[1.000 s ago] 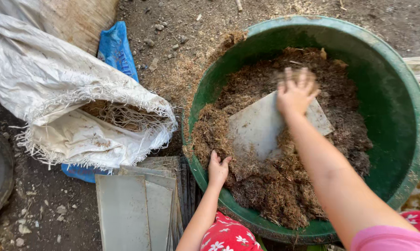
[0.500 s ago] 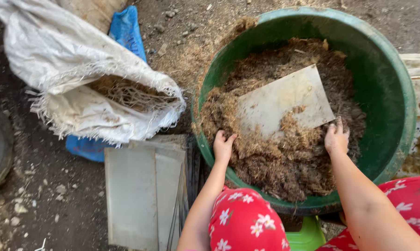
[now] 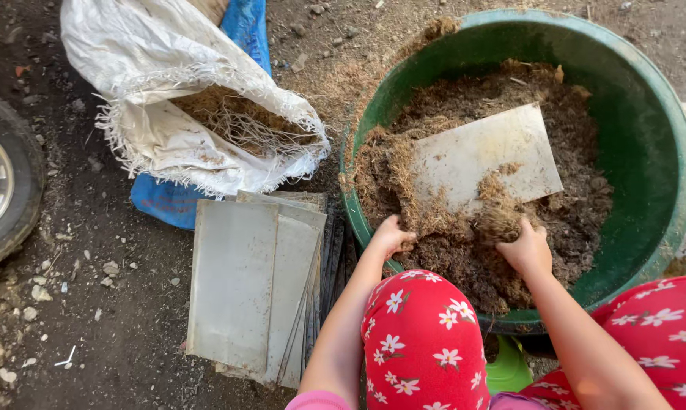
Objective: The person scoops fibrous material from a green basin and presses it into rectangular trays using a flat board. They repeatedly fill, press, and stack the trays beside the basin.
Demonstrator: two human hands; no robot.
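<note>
Green tub (image 3: 665, 144), red white-flowered trousers (image 3: 423, 342)

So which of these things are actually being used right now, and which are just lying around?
In use:
- green tub of brown fibrous stuff
- flat grey board lying in the tub
- left hand and right hand, both dug into the stuff

Lying about:
- white sack, open
- stack of grey sheets
- blue bag
- car wheel

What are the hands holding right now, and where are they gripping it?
The right hand closes on a clump of brown fibre, gripped from below. The left hand rests in the fibre by the green tub's rim; its hold cannot be told.
</note>
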